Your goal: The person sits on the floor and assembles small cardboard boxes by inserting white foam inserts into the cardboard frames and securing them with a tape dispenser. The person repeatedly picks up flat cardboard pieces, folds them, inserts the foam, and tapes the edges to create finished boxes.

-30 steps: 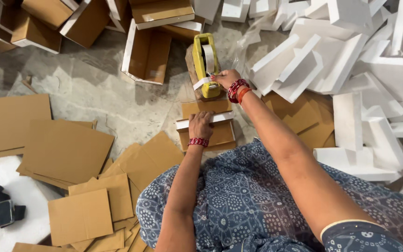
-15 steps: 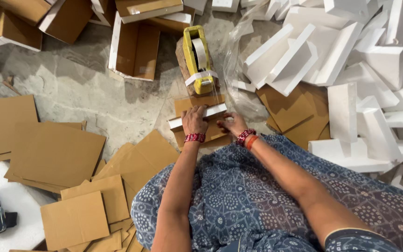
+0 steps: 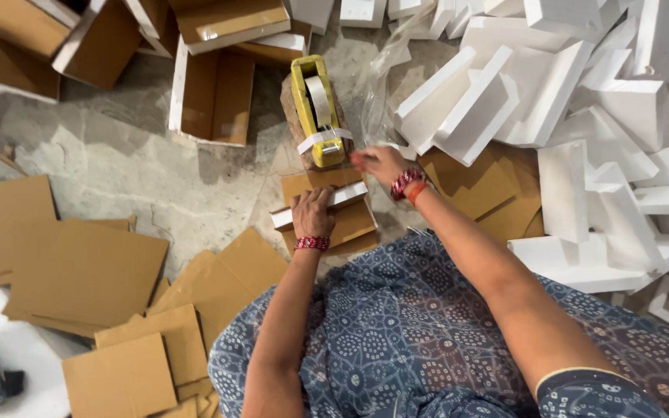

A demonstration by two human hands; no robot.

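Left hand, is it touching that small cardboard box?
Touching. The head view shows the left hand pressed down on the cardboard box, fingers over its white edge.

Matt cardboard box (image 3: 327, 213), glossy plastic dispenser (image 3: 317, 108)

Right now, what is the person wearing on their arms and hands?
Both arms are bare from the wrist up to short dark blue sleeves; the right sleeve has a pale trim at its edge. The left hand has a red beaded band at the wrist. The right hand has red patterned bangles and an orange one. No gloves or rings that I can see.
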